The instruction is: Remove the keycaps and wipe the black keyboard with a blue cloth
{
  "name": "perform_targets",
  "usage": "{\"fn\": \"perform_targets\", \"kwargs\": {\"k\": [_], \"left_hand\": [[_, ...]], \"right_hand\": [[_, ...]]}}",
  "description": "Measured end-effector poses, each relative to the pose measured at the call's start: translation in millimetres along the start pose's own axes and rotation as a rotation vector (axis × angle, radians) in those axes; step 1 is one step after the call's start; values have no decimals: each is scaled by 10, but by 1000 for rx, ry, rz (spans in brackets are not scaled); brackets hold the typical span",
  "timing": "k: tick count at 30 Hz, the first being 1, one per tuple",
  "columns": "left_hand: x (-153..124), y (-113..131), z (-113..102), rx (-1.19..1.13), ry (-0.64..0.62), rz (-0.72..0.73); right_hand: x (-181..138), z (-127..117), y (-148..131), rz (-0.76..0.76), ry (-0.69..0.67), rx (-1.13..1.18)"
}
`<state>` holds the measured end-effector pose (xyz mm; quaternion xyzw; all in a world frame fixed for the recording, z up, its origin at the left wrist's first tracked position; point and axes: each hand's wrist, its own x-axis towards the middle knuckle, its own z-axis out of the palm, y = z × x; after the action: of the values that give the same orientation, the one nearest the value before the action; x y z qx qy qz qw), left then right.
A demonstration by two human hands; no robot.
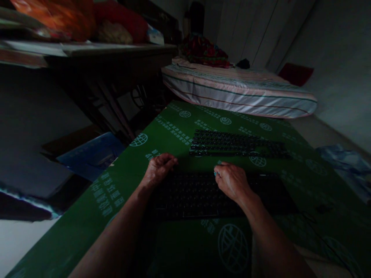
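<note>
Two black keyboards lie on a green printed cloth (121,181). The nearer keyboard (199,197) is dark and sits under both hands; the farther keyboard (237,143) lies behind it. My left hand (159,169) is curled at the near keyboard's far left corner, fingers bent against its edge. Over the same keyboard's far edge, my right hand (232,180) pinches a small pale blue thing that I cannot identify. The dim light hides the fingertips.
A striped mattress (237,90) with a red bundle (204,50) lies beyond the cloth. A dark table (87,52) loaded with bags stands at the left. A blue sheet (92,154) lies by the cloth's left edge, crumpled blue plastic (344,162) at the right.
</note>
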<state>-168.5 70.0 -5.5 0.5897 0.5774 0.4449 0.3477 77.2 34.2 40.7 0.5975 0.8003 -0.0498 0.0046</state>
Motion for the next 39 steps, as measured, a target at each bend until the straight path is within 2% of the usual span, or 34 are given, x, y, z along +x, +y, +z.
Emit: {"fn": "perform_targets", "kwargs": {"k": [3,9,20,35,39], "left_hand": [[7,-7,-2,6,-3,7],[10,2,1,36,1,7],[7,27,27,-66,47,0],[52,24,41,-80,80,-20],[59,35,34,-40,38,-23]], "right_hand": [[0,-21,37,17,9,5],[2,-32,56,9,-62,-16],[-4,-48,90,19,-93,-38],[-9,-34,101,8,-48,-32],[3,-7,83,-34,-19,-8]]}}
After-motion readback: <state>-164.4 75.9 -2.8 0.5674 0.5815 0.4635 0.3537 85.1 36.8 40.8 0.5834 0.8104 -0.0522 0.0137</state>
